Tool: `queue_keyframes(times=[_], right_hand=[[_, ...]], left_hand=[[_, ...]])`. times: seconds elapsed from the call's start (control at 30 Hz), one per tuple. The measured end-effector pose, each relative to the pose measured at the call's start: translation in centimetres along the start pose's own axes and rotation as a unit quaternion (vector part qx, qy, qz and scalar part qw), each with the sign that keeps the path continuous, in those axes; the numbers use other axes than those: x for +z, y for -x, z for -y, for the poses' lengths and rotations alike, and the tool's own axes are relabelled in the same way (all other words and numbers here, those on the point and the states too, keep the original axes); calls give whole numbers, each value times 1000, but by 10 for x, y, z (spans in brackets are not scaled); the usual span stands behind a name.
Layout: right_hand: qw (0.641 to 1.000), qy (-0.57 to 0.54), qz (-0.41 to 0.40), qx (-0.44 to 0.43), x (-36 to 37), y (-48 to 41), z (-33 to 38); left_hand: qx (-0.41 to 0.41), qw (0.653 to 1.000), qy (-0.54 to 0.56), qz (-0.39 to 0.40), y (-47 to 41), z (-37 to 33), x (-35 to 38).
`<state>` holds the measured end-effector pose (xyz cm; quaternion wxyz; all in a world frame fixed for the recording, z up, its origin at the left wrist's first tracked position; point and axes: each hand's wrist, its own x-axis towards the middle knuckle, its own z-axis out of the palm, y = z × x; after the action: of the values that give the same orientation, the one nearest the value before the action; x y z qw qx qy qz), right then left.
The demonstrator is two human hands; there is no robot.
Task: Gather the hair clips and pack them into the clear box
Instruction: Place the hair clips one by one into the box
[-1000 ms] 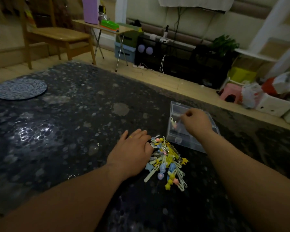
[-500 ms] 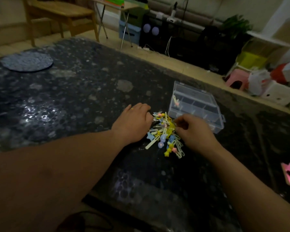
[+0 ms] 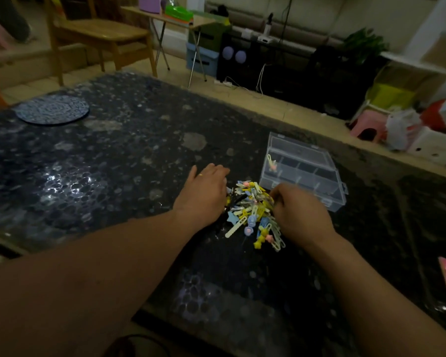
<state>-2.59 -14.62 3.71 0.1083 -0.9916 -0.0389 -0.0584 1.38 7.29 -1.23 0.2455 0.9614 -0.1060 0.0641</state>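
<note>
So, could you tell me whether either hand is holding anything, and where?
Cannot tell: the left hand and right hand reach into the hair clips, fingertips hidden.

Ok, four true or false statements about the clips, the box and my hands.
1. One clip lies in the clear box's left end compartment. True.
2. The clip pile sits inside the box. False: it lies on the table between the left hand and right hand.
3. The left hand rests on the box. False: it lies beside the pile, apart from the box.
4. A round mat lies at the table's far left. True.
</note>
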Motion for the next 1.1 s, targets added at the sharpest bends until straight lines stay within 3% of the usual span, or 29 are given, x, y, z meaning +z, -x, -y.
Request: queue_keyframes(times=[0.47, 0.6, 0.73, 0.87, 0.97, 1.1], right_hand=[[999, -15, 46, 20, -5, -1, -1], [994, -106, 15, 37, -19, -4, -7], [963, -251, -51, 82, -40, -20, -12], [937, -303, -111, 134, -50, -68, -33], [939, -282, -110, 165, -45, -107, -47], [970, -188, -30, 151, -29, -141, -47]], left_hand=[[-4, 1000, -17, 3, 1, -3, -2], [-2, 1000, -19, -8, 0, -1, 2], [0, 1000, -19, -10, 1, 0, 4], [2, 1000, -21, -8, 0, 0, 4], [0, 1000, -19, -7, 1, 1, 5], [-4, 1000, -16, -5, 0, 1, 5]])
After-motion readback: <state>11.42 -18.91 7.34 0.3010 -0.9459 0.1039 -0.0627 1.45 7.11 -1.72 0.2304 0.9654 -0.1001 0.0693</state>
